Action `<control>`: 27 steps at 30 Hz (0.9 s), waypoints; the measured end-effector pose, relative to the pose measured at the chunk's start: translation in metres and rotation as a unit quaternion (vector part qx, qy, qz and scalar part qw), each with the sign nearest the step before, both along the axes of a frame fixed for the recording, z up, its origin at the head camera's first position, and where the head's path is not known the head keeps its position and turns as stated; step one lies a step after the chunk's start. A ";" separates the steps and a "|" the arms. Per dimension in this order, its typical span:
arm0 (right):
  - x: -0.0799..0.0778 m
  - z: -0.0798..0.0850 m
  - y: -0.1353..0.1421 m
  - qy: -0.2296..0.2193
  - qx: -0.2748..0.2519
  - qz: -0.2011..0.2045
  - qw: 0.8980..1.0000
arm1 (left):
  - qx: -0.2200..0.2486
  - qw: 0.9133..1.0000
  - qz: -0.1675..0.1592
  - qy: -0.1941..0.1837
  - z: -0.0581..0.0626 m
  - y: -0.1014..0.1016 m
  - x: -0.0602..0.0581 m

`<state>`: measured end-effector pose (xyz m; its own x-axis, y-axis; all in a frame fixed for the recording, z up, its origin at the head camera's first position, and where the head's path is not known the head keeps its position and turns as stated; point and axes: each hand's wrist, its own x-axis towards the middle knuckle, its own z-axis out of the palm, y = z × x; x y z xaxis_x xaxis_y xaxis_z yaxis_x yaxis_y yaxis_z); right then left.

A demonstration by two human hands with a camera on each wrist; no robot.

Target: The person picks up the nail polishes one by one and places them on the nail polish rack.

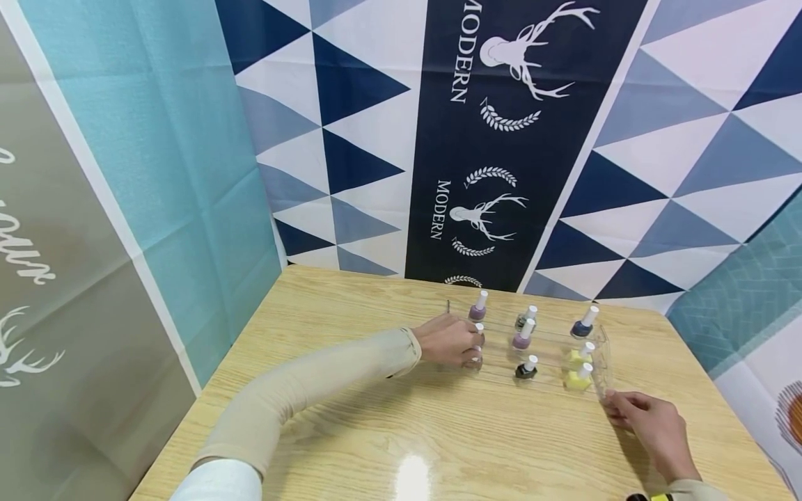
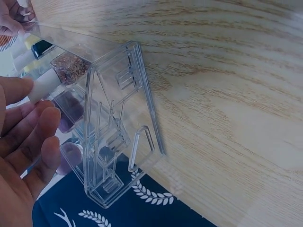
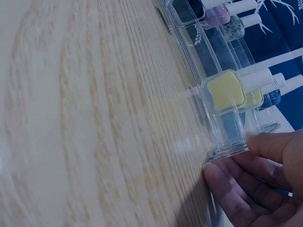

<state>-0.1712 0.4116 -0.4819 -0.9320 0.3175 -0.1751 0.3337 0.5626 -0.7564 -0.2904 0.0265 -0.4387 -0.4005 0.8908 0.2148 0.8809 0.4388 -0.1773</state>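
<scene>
A clear stepped display rack [image 1: 603, 351] stands on the table, holding several white-capped nail polish bottles. At its left end, my left hand [image 1: 447, 339] pinches the white cap of a glittery nail polish bottle [image 2: 70, 67] on the front tier. Purple bottles [image 2: 68, 111] sit close behind those fingers. My right hand [image 3: 265, 175] grips the rack's right end near its front lower corner, thumb on one side and fingers on the other. Right beside it is a yellow bottle [image 3: 226, 91] in the front row. Mid-row in front is a black bottle [image 1: 525, 369].
The rack rests toward the back of the light wood table [image 1: 376, 424]. Behind rises a patterned cloth backdrop [image 1: 363, 139], with a teal cloth [image 1: 169, 160] at the left. A dark blue bottle [image 1: 583, 327] stands on the top tier at the right.
</scene>
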 end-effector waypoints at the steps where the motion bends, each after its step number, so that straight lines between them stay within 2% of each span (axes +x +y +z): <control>1: 0.001 0.000 0.000 0.001 -0.004 0.003 1.000 | 0.006 1.000 0.002 -0.003 0.000 0.000 0.000; 4: 0.005 0.003 0.002 0.006 -0.007 0.008 1.000 | 0.020 1.000 0.006 -0.017 0.004 -0.002 0.000; 9: 0.008 0.020 0.006 0.011 0.041 0.016 0.999 | 0.042 0.998 0.001 -0.036 0.010 -0.015 0.000; 11: 0.008 0.030 0.006 0.016 0.071 0.021 0.997 | 0.054 0.998 -0.001 -0.030 0.015 -0.027 0.002; 14: 0.007 0.049 0.000 0.044 0.114 0.030 0.992 | 0.077 0.997 -0.002 -0.001 0.026 -0.052 0.005; 16: 0.006 0.063 -0.008 0.080 0.162 0.058 0.982 | 0.094 0.995 0.011 0.010 0.037 -0.073 0.007; 19: 0.005 0.084 -0.022 0.145 0.225 0.118 0.956 | 0.119 0.991 0.055 0.011 0.052 -0.109 0.008; 21: 0.003 0.097 -0.034 0.182 0.253 0.161 0.936 | 0.125 0.986 0.106 -0.002 0.060 -0.134 0.009; 23: 0.002 0.109 -0.047 0.209 0.268 0.188 0.922 | 0.126 0.979 0.157 -0.009 0.066 -0.159 0.011; 27: 0.003 0.128 -0.072 0.244 0.282 0.217 0.902 | 0.125 0.963 0.238 -0.011 0.072 -0.199 0.024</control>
